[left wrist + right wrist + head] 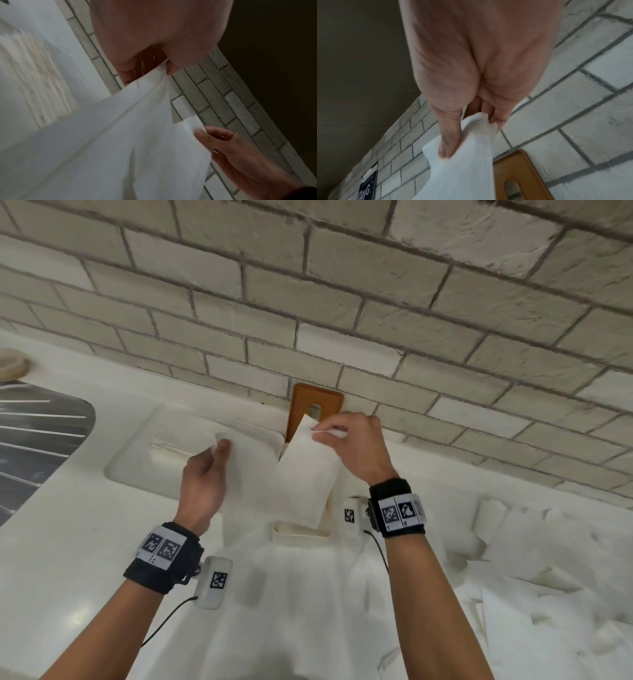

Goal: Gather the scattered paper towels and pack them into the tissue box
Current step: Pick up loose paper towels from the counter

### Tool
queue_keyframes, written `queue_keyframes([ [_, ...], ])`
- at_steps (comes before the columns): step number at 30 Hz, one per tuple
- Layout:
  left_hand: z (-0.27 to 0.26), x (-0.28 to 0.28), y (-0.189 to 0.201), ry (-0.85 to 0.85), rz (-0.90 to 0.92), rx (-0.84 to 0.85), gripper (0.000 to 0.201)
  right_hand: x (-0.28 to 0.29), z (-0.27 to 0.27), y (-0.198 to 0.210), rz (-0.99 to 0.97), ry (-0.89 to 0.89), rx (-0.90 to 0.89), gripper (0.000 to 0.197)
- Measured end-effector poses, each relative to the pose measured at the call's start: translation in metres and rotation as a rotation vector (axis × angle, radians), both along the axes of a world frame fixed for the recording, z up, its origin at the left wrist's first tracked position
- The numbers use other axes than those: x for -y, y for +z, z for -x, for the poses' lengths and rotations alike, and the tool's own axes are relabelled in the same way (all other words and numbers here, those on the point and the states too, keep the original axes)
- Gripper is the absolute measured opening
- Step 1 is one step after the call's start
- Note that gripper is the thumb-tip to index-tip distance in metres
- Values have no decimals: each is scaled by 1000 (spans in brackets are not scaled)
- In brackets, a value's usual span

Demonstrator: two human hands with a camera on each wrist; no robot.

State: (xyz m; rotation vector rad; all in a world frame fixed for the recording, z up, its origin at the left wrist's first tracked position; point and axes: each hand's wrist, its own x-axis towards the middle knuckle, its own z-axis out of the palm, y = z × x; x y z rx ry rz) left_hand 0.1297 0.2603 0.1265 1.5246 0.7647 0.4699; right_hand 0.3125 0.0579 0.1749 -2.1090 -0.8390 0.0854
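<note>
Both hands hold one paper towel (298, 474) up over the open tissue box (301, 534), which stands on the white surface (68, 559) against the brick wall (342, 285). The left hand (205, 477) pinches the towel's left upper corner between thumb and fingers; the right hand (356, 446) pinches the right upper corner the same way. More loose towels (513, 559) lie heaped to the right of the box.

The sheet is thin and limp, so a sharp pull between the two corners could tear it, and lowering it unfolded could leave it bunched on the rim instead of lying flat inside. The brown lid (317, 405) leans against the wall just behind the box; a knock from the right hand might tip it.

The box interior is mostly hidden behind the towel, so how full it is cannot be told. White on white blurs the towel edges near the bottom of the head view
</note>
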Motion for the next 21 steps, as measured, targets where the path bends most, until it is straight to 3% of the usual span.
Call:
queue_keyframes([
  [5, 11, -21, -2, 36, 20, 11, 59, -4, -4, 16, -153, -92, 511, 9],
  [7, 14, -24, -1, 37, 26, 21, 55, -2, 4, 11, -169, -115, 610, 14],
  [10, 17, -21, 2, 29, 50, 56, 50, -1, 23, -20, -105, -58, 537, 16],
  [13, 16, -16, 2, 6, 66, 79, 50, -2, 43, -73, 79, 56, 389, 17],
  [16, 15, -13, 0, -29, 68, 78, 56, 2, 56, -121, 252, 189, 323, 1],
  [19, 13, -8, 1, -60, 57, 92, 50, 8, 66, -137, 351, 235, 237, 8],
  [21, 11, -4, 2, -110, 35, 94, 62, 10, 69, -138, 370, 272, 218, 11],
])
